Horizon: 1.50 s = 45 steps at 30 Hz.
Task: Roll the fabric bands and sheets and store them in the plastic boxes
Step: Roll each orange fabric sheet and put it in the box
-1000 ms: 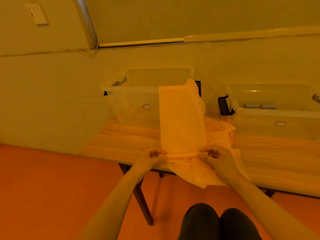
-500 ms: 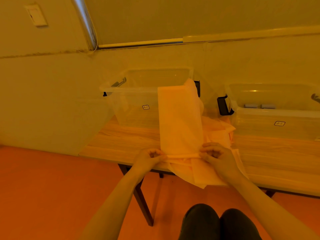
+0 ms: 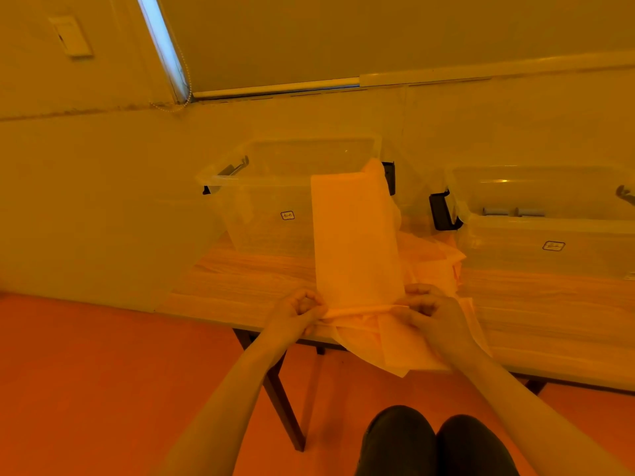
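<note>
Fabric sheet [image 3: 355, 235] is seen at frame centre, its near end rolled into a thin roll at the table [image 3: 240, 286] front edge; far end is draped up over the rim of the left plastic box [image 3: 271, 201]; roll is gripped at its left end by the left hand [image 3: 297, 309], fingers curled and pinching the fabric; right end is pinched by the right hand [image 3: 427, 312], fingers curled round it; more loose fabric [image 3: 433, 262] is piled under and right of the sheet, with part hanging over the table edge below the hands; right plastic box [image 3: 549, 235] is set at right of frame, apart from the left one, with two small grey rolls [image 3: 513, 211] seen inside; black latch [image 3: 441, 211] is seen on its left end; dark-trousered knees [image 3: 436, 444] are seen at lower centre.
</note>
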Motion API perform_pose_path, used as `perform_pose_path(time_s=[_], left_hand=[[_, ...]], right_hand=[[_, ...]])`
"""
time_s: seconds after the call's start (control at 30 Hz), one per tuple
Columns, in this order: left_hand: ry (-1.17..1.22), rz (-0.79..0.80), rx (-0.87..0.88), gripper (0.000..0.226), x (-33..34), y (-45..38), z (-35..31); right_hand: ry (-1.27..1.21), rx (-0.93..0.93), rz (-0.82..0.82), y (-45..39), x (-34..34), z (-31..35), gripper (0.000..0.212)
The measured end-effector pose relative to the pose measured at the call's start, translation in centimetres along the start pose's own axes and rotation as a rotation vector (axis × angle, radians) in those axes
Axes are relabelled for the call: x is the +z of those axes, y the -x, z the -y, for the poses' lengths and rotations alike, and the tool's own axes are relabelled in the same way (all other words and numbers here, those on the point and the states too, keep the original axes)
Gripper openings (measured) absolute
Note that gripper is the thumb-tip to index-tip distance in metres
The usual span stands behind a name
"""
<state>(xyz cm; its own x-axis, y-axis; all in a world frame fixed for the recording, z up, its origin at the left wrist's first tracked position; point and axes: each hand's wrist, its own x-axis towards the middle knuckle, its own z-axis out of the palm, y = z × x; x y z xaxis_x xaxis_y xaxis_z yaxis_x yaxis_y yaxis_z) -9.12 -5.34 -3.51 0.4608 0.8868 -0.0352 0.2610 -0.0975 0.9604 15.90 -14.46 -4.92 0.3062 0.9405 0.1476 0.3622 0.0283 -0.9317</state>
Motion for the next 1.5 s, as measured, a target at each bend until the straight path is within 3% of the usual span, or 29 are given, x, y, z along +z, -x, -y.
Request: perform_pose_path(time_s=[0.23,0.67,0.8,1.5], left_hand=[[0.008,0.022,-0.042,0.006,-0.22,0.08,0.06],[-0.005,-0.020,-0.019,0.009,0.12,0.22,-0.14],[0.026,-0.027,-0.018,0.006,0.21,0.29,-0.33],[0.062,-0.028,0.024,0.009,0.16,0.70,-0.63]], right_hand=[[-0.107,-0.013,-0.054,0.53,0.23,0.61,0.012],[-0.186,0.048,0.010,0.46,0.16,0.17,0.022],[-0.207,0.033,-0.024,0.36,0.41,0.11,0.016],[-0.166,0.017,-0.032,0.40,0.68,-0.08,0.017]])
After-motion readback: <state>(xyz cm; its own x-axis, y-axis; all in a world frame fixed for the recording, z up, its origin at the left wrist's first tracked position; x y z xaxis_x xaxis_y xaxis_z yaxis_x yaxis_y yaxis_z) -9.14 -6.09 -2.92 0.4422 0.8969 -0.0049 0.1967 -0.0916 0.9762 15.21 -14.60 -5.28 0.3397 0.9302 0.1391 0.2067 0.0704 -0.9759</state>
